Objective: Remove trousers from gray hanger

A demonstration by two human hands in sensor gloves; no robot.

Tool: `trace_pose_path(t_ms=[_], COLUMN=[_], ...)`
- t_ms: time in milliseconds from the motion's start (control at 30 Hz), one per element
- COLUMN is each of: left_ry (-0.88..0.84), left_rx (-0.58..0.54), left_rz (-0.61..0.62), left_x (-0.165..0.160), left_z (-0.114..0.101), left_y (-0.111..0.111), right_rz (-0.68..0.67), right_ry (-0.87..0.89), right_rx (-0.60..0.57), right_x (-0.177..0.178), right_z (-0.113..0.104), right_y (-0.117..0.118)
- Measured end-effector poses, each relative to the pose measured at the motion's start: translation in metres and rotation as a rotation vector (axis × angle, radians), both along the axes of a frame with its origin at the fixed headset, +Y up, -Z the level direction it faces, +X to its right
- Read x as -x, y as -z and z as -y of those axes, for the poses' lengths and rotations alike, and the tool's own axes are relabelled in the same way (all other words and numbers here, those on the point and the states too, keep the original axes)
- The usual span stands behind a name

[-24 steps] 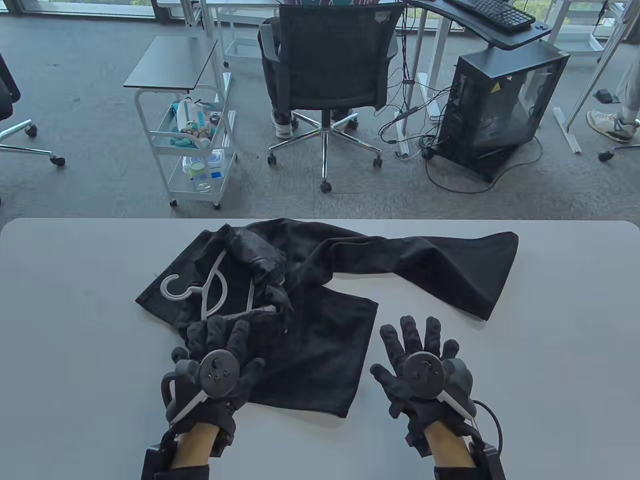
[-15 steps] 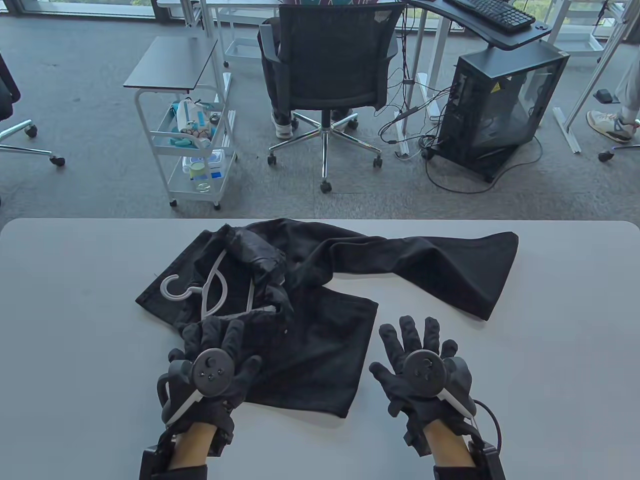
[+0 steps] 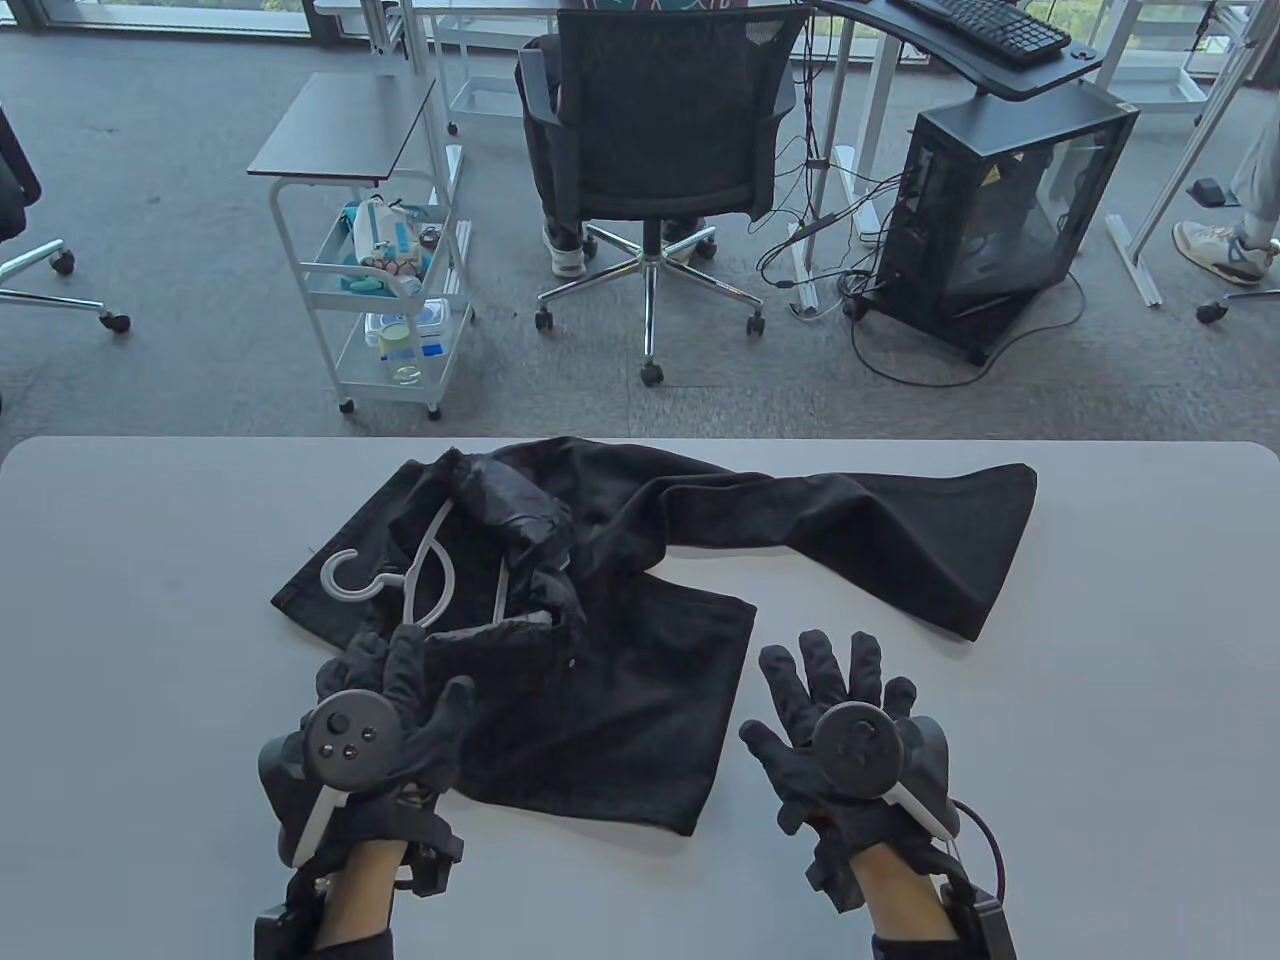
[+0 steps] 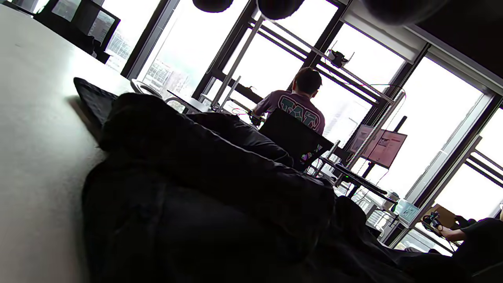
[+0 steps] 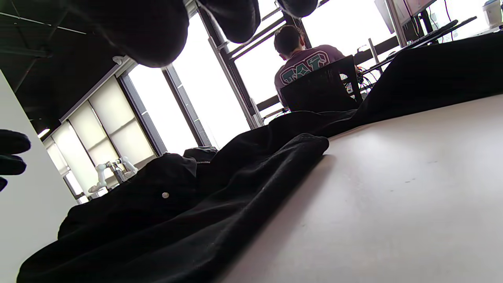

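Black trousers (image 3: 640, 590) lie crumpled on the white table (image 3: 150, 620), one leg stretched to the right. They also show in the left wrist view (image 4: 188, 204) and right wrist view (image 5: 177, 212). A gray hanger (image 3: 425, 575) lies on their left part, hook to the left, its lower end under cloth. My left hand (image 3: 385, 680) rests fingers spread on the trousers' near left edge, just below the hanger. My right hand (image 3: 825, 680) lies flat and open on the bare table, right of the trousers, holding nothing.
Beyond the table's far edge stand a white trolley (image 3: 385, 270), an occupied office chair (image 3: 660, 130) and a black computer case (image 3: 1000, 210). Bare tabletop lies to the left, right and front of the trousers.
My left hand has slid left and slightly up along the trousers' near edge, toward the hanger's lower end. My right hand has stayed still.
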State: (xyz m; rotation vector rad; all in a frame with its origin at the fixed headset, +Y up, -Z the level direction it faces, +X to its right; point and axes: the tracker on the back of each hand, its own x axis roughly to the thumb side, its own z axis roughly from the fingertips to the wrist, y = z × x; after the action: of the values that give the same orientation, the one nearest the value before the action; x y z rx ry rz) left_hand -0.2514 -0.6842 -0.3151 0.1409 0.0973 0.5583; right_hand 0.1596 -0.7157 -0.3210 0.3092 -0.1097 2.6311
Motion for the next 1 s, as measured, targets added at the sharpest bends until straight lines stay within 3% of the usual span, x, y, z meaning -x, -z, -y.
trace_pose_path(t_ms=[200,300,433,667,1000], left_ry=[-0.083,-0.236,-0.177,-0.158,-0.058], left_rx=[0.033,0.037,0.110,0.376,0.639], left_rz=[-0.061,-0.102,-0.139,-0.327,-0.480], left_x=[0.015,0.022,0.024,0.036,0.036], left_z=[-0.011,-0.012,-0.006,0.036,0.077], left_y=[0.024,0.038,0.060,0.101,0.119], right_rz=[0.011,0.013,0.014,0.004,-0.007], right_ry=[0.034,0.060,0.061,0.061,0.074], right_rx=[0.003,0.025,0.056,0.059,0.044], right_x=[-0.003,-0.005,-0.005,-0.003,-0.002], right_z=[-0.004,-0.002,0.001,0.000,0.000], right_y=[0.000,0.004,0.008,0.009,0.010])
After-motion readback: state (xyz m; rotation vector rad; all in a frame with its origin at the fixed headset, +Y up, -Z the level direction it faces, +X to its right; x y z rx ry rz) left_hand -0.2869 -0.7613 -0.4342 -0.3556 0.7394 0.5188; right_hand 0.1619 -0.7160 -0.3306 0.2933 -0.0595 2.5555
